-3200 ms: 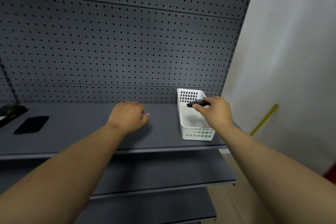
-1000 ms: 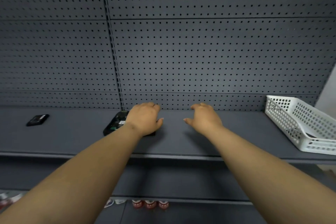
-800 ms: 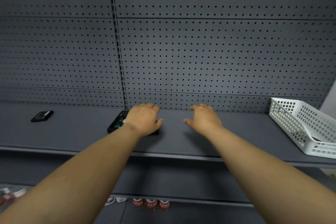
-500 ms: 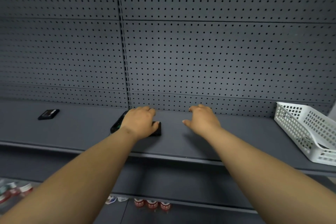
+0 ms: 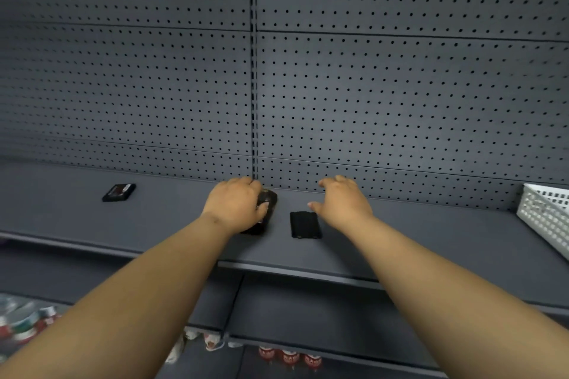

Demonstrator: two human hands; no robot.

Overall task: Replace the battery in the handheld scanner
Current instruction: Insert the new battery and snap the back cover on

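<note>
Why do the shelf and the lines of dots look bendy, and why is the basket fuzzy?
Head view: the wide lens curves the shelf edge and the pegboard rows toward the edges; the basket at the right border is smeared, and so are the cans at lower left; the middle, near the hands and the flat black cover, is sharper; light is dim and even, no glare.

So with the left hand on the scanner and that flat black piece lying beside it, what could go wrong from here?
1. The flat black piece lies loose near the shelf front edge; the right hand, hovering open beside it, could knock it off.
2. The left hand covers most of the scanner, so its compartment is unseen; seating a part blind may go wrong.
3. Another small black item lies far left, easy to mix up.
</note>
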